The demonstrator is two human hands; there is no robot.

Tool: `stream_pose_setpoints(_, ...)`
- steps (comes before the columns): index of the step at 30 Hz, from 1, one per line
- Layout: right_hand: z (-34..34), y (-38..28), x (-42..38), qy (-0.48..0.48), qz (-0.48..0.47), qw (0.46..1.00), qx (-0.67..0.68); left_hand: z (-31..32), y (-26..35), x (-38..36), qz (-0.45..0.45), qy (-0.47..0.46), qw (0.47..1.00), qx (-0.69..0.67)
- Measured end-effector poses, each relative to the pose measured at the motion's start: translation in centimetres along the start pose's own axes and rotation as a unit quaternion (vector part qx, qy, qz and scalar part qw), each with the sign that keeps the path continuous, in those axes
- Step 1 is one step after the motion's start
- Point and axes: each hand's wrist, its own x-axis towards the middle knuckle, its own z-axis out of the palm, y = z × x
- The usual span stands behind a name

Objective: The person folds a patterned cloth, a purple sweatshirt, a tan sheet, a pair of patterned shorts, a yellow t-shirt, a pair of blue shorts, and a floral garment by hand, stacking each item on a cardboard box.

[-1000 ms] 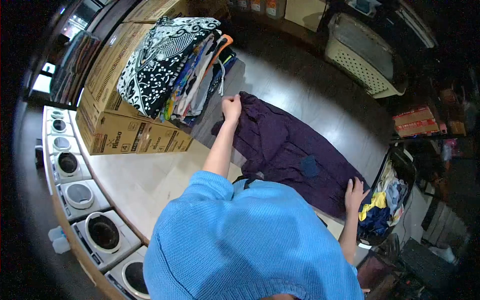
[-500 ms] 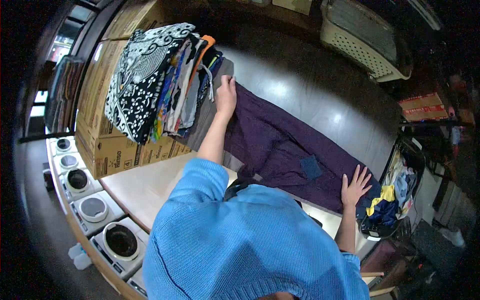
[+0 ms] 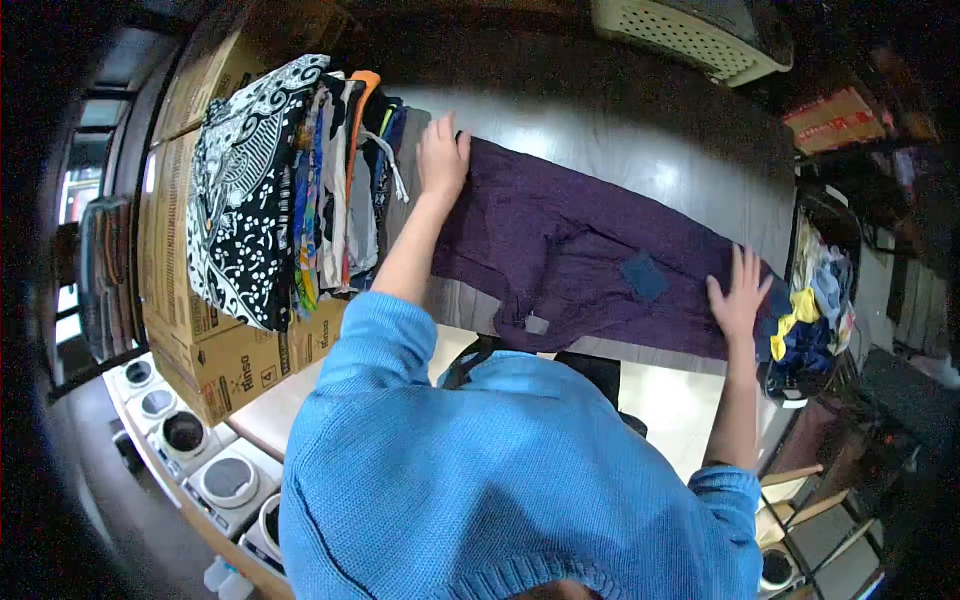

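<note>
A long dark purple garment (image 3: pixel 590 220) lies spread over the dark table, with a teal patch (image 3: pixel 643 275) on it and a small pale tag (image 3: pixel 537 325) near its front edge. My left hand (image 3: pixel 442 162) rests at the garment's left end, fingers extended, beside the folded stack. On the right end lies my right hand (image 3: pixel 740 295), palm down with its fingers spread. Left of my left hand, a tall stack of folded clothes (image 3: pixel 335 200) is topped by a black-and-white patterned cloth (image 3: pixel 245 190).
Cardboard boxes (image 3: pixel 235 375) stand under and behind the stack. A black basket of clothes (image 3: pixel 800 315) is at the table's right end. A beige plastic basket (image 3: pixel 690 40) sits at the back. Washing machines (image 3: pixel 225 482) line the lower left.
The view has shifted. My left hand has gone from curled fingers at the garment's edge to straighter ones. My right hand stays spread at the right end. More of the front edge shows.
</note>
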Motion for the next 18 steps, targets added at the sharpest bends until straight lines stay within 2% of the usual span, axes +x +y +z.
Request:
stream_pose_setpoints(2, -4.3, -6.5, -0.7, 0.032, -0.125, 0.990, 0.061, -2.6, 3.1, -2.1, 0.073, -0.051, 0.995, -0.038)
stream_pose_setpoints(4, -5.0, -11.2, -2.0, -0.034, -0.201, 0.966, 0.158, -2.6, 3.3, -4.3, 0.223, -0.152, 0.954, -0.129)
stream_pose_setpoints(5, -4.5, -12.9, -2.7, -0.043, -0.226, 0.964, 0.131, -2.7, 3.2, -5.6, 0.259, -0.184, 0.945, -0.081)
stream_pose_setpoints(6, -3.6, -14.2, -3.3, -0.051, -0.250, 0.961, 0.105, -2.5, 2.7, -6.9, 0.220, -0.232, 0.947, -0.031)
stream_pose_setpoints(8, -2.5, -15.0, -3.8, -0.054, -0.247, 0.960, 0.119, -2.9, 1.4, -7.8, 0.212, -0.251, 0.945, -0.009)
stream_pose_setpoints(10, -1.6, -14.7, -3.4, -0.055, -0.246, 0.962, 0.100, -2.5, 1.0, -7.5, 0.200, -0.276, 0.940, -0.030)
stream_pose_setpoints(11, -2.3, -14.5, -3.7, -0.031, -0.233, 0.960, 0.155, -2.7, 0.7, -7.4, 0.190, -0.290, 0.937, -0.039)
stream_pose_setpoints(15, -9.0, -12.2, -5.4, -0.161, -0.094, 0.919, 0.347, -3.0, 0.3, -6.3, 0.092, -0.338, 0.920, -0.173)
stream_pose_setpoints(16, -11.5, -11.3, -6.3, -0.193, -0.049, 0.902, 0.383, -2.7, -0.1, -6.1, 0.096, -0.343, 0.918, -0.173)
stream_pose_setpoints(18, -14.8, -9.6, -10.1, 0.036, -0.127, 0.898, 0.419, -1.9, -1.3, -6.0, 0.103, -0.352, 0.915, -0.171)
